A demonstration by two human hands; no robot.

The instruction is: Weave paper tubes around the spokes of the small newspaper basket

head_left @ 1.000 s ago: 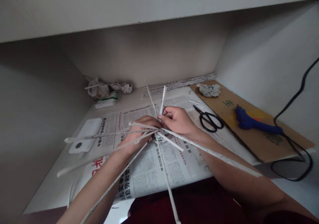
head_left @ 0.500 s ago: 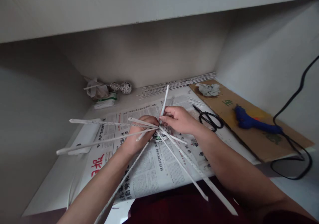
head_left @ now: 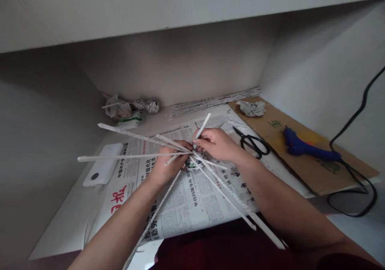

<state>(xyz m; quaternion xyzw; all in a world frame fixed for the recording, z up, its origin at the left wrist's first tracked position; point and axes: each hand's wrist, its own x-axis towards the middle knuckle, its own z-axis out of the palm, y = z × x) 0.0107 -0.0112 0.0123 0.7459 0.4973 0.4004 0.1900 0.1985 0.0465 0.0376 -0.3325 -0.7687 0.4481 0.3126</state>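
Note:
A woven piece of rolled newspaper (head_left: 195,164) sits over the newspaper sheet, with several long paper tubes (head_left: 129,156) fanning out from it to the left and toward me. My left hand (head_left: 172,158) is closed around its left side, and the fingers are partly covered by tubes. With thumb and forefinger, my right hand (head_left: 215,142) pinches a short upright paper tube (head_left: 204,125) near its base, close beside the left fingertips. Most of the woven body is hidden under the hands and tubes.
Black-handled scissors (head_left: 255,144) lie to the right. Beyond them, a blue glue gun (head_left: 309,146) with a black cord and crumpled paper (head_left: 252,108) rest on cardboard (head_left: 285,158). A white phone-like device (head_left: 104,165) is at left. Spare paper tubes (head_left: 210,101) lie behind.
The woven piece has turned slightly, so the left tubes point higher. The tube in my right hand leans more to the right and shows less length above the fingers.

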